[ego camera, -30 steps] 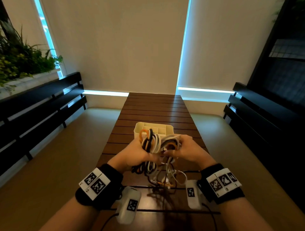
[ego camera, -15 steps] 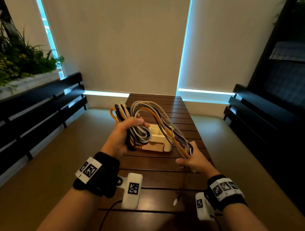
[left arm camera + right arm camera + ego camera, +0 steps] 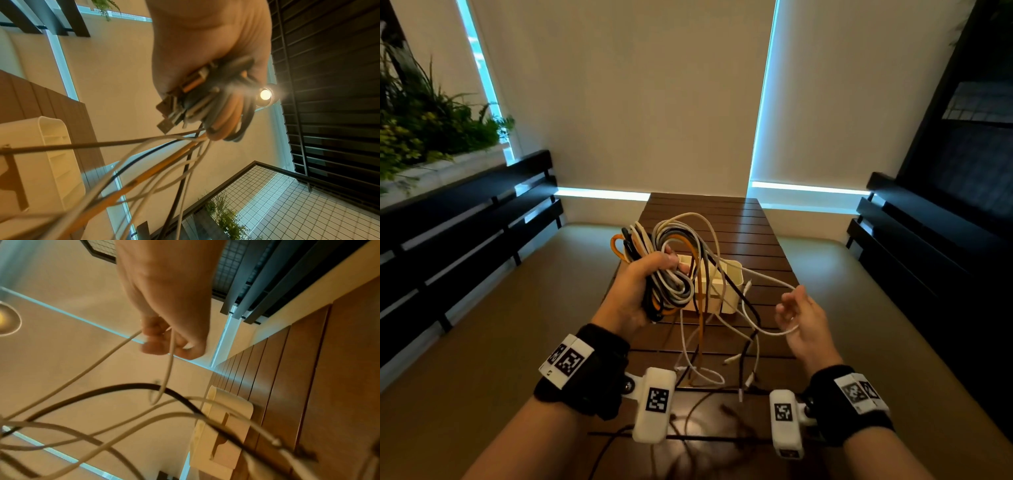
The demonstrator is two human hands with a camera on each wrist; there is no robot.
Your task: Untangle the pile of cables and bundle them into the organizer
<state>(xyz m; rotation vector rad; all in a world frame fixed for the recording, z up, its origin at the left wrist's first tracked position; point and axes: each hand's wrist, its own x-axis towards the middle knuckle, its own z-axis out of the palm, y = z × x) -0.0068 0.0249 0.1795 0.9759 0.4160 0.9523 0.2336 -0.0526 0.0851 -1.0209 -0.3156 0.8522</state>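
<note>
My left hand (image 3: 640,291) grips a tangled bundle of cables (image 3: 671,270), white, grey, black and orange, raised above the wooden table (image 3: 722,219). Loose ends hang from it down to the tabletop. In the left wrist view the cable bundle (image 3: 216,104) sticks out of my left hand (image 3: 205,48). My right hand (image 3: 799,318) holds one white cable (image 3: 767,279) pulled out to the right of the bundle; in the right wrist view my right hand (image 3: 170,340) curls its fingers round the white cable (image 3: 115,352). The cream organizer (image 3: 726,284) stands on the table behind the cables.
Dark slatted benches (image 3: 465,222) run along the left, and another bench (image 3: 928,240) along the right. A planter with green plants (image 3: 421,126) sits at the far left. Closed blinds (image 3: 637,85) cover the windows beyond the table.
My left hand has stayed raised with the bundle. My right hand has let go of the group of strands and drawn one white cable out to the right; more loose ends now hang to the table.
</note>
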